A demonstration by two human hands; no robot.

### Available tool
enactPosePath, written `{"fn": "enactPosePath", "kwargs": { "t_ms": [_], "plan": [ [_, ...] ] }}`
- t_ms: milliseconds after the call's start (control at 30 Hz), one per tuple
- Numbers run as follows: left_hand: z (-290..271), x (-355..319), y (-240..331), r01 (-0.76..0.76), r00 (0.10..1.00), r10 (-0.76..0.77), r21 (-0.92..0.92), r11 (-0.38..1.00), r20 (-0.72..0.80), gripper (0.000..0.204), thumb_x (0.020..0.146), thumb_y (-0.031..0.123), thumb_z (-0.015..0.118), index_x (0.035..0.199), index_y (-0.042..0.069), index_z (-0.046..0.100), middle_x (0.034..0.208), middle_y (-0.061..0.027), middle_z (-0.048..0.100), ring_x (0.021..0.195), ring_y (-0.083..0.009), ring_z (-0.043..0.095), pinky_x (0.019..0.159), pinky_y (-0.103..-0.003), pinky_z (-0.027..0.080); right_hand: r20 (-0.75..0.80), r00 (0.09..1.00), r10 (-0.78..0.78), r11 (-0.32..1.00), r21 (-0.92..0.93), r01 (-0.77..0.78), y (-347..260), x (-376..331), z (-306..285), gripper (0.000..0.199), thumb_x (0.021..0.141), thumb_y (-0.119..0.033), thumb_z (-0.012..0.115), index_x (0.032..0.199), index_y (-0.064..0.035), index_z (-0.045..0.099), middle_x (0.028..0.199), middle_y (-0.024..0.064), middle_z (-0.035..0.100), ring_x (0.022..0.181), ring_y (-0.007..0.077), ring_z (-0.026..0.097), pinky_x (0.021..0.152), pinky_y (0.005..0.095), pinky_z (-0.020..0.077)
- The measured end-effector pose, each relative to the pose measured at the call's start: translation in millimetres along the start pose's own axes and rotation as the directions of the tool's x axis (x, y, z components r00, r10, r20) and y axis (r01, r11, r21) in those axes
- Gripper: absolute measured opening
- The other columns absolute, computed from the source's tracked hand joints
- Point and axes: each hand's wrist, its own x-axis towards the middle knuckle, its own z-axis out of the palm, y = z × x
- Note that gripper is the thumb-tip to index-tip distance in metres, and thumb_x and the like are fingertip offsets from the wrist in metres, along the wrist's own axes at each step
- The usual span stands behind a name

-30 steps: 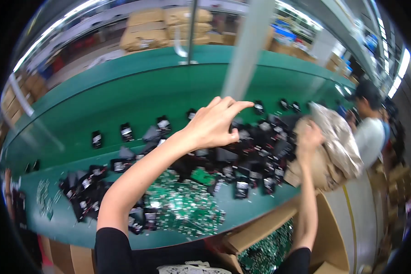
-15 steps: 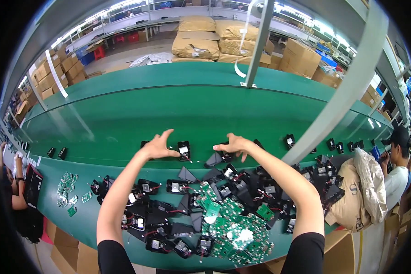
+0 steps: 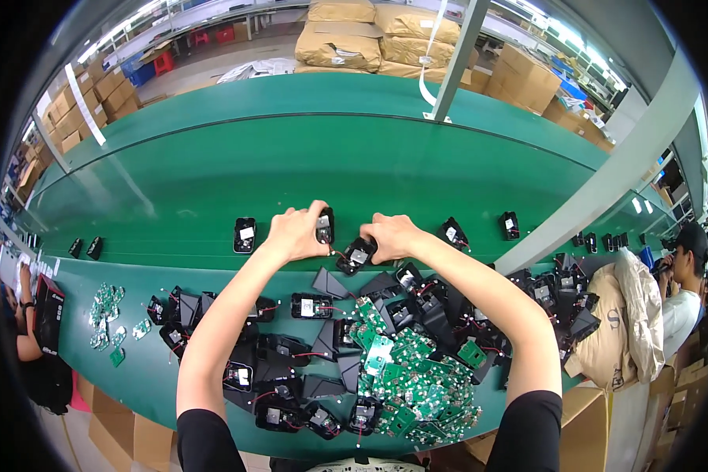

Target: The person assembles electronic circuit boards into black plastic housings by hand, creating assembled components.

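Two grips observed: we see the left hand (image 3: 293, 234) pinching one black case (image 3: 325, 226), the right hand (image 3: 393, 237) another case (image 3: 357, 256). We find both near the far edge of the table (image 3: 147, 379).

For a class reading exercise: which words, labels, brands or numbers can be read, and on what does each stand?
Printed text is located here, not copied out.
Brown sack, right: large dark lettering.
Black box, far left: small pale lettering.
Black case at the right hand: any print is too small to read.
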Motion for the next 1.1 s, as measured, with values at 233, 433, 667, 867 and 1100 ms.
{"fn": "enactPosePath", "kwargs": {
  "t_ms": [233, 433, 667, 867, 1100],
  "plan": [
    [-63, -78, 78, -0.140, 0.968, 0.193, -0.294, 0.945, 0.159, 0.066, 0.059, 0.037, 0.069, 0.114, 0.009, 0.045, 0.093, -0.0167, 0.059, 0.088, -0.0326, 0.059, 0.074, -0.042, 0.048, -0.016, 0.999, -0.038, 0.997, 0.060, 0.038, -21, -25, -11, 0.074, 0.062, -0.053, 0.067, 0.125, -0.0251, 0.043, 0.124, 0.0186, 0.041, 0.111, 0.0339, 0.046, 0.089, 0.0455, 0.0410],
    [-29, -104, 107, -0.209, 0.931, 0.235, -0.120, 0.971, 0.280, 0.070, 0.061, 0.038, 0.071, 0.117, 0.009, 0.042, 0.100, -0.0150, 0.050, 0.093, -0.0323, 0.056, 0.071, -0.044, 0.047, -0.227, 0.953, -0.199, 0.959, 0.157, 0.237, -13, -17, 12, 0.057, 0.065, -0.043, 0.072, 0.113, -0.0197, 0.051, 0.103, 0.0114, 0.058, 0.096, 0.0301, 0.056, 0.076, 0.0416, 0.0467],
    [-25, -113, 104, -0.168, 0.958, 0.181, -0.079, 0.983, 0.221, 0.069, 0.060, 0.033, 0.072, 0.118, 0.009, 0.042, 0.097, -0.0137, 0.054, 0.092, -0.0317, 0.056, 0.070, -0.043, 0.047, -0.522, 0.849, -0.078, 0.968, 0.164, 0.190, -22, -69, -42, 0.053, 0.065, -0.034, 0.073, 0.110, -0.0150, 0.052, 0.095, 0.0090, 0.061, 0.090, 0.0290, 0.059, 0.073, 0.0413, 0.0480],
    [-33, -118, 103, -0.141, 0.981, 0.155, -0.120, 0.983, 0.119, 0.066, 0.058, 0.033, 0.071, 0.113, 0.006, 0.046, 0.097, -0.0171, 0.059, 0.089, -0.0321, 0.058, 0.075, -0.042, 0.047, -0.388, 0.921, 0.040, 0.987, 0.159, 0.025, -41, -187, -48, 0.054, 0.066, -0.033, 0.073, 0.112, -0.0141, 0.051, 0.093, 0.0145, 0.061, 0.088, 0.0325, 0.059, 0.075, 0.0411, 0.0471],
    [-73, -111, 150, -0.188, 0.980, 0.199, -0.365, 0.912, -0.007, 0.070, 0.059, 0.035, 0.069, 0.116, 0.005, 0.044, 0.097, -0.0182, 0.059, 0.090, -0.0342, 0.058, 0.078, -0.042, 0.046, -0.571, 0.717, 0.400, 0.902, 0.381, -0.201, 10, -337, -37, 0.054, 0.067, -0.034, 0.073, 0.109, -0.0082, 0.052, 0.095, 0.0143, 0.061, 0.084, 0.0323, 0.059, 0.074, 0.0368, 0.0461]
  ]
}}
